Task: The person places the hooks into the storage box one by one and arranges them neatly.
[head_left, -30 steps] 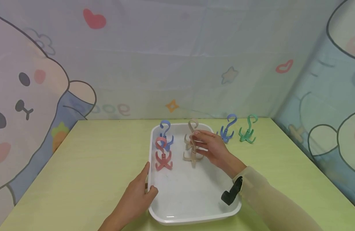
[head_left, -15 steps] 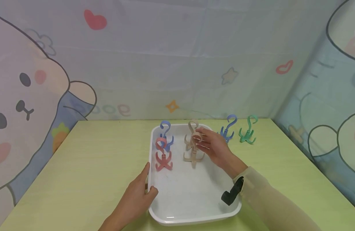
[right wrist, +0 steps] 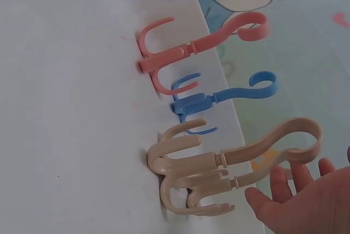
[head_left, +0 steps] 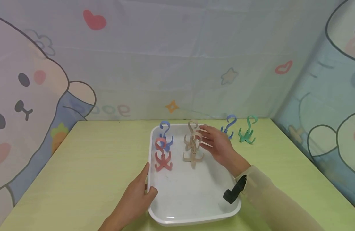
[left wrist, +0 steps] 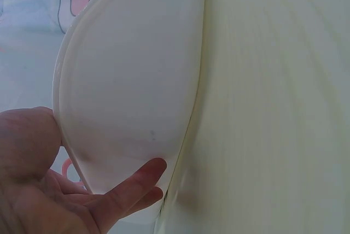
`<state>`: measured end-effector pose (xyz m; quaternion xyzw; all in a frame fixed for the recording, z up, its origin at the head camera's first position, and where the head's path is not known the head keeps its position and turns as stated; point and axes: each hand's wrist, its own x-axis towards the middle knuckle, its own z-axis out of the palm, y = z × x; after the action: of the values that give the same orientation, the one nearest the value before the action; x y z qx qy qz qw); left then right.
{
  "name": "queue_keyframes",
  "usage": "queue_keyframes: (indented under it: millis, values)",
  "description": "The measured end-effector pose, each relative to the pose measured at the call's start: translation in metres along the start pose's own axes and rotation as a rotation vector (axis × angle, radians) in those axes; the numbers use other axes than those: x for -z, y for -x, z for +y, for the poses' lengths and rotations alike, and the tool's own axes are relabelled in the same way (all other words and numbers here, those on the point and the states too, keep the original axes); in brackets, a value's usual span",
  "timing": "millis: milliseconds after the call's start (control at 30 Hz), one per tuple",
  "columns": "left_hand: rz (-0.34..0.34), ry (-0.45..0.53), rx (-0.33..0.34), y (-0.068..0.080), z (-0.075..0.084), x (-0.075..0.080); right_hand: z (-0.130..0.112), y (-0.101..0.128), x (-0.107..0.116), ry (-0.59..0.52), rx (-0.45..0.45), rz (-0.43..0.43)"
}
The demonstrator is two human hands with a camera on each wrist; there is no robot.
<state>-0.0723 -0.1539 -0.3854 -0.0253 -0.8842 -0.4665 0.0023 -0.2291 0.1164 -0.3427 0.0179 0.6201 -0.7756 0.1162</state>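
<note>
Where it stands in the far half of the white tray (head_left: pixel 194 205), the near beige hook (head_left: pixel 193 150) rests upright on its splayed prongs, its long axis vertical and the curled top loop uppermost; in the right wrist view the same hook (right wrist: pixel 229 160) shows its prongs on the tray floor and its stem running up to the loop. A second beige hook (head_left: pixel 190 131) stands just behind it, also upright, so close that the two overlap in the head view. The right hand (head_left: pixel 219 147) hovers just beside these two, to their right, fingers straight and spread, holding nothing; the fingertips (right wrist: pixel 276 182) lie near the loop of the near hook, and whether they touch it cannot be told. A pink hook (head_left: pixel 163 155) and a blue hook (head_left: pixel 165 131) stand upright at the tray's left side, the pink one nearer to the person. The left hand (head_left: pixel 134 199) grips the tray's left rim near the front corner, thumb over the edge and inside the tray, fingers beneath; the left wrist view shows the fingers (left wrist: pixel 128 187) curled under the tray's underside. Outside the tray on the green table (head_left: pixel 79 166), to the far right, another blue hook (head_left: pixel 228 125) and a green hook (head_left: pixel 248 130) stand side by side. A cartoon-printed curtain (head_left: pixel 137 57) hangs behind the table
</note>
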Motion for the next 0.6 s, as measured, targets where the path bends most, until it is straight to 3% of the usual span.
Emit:
queue_keyframes:
  millis: [600]
  values:
    - [0.006,-0.009,-0.001,0.0,0.0,0.0,-0.013,0.005,0.008,0.008,0.0,-0.004]
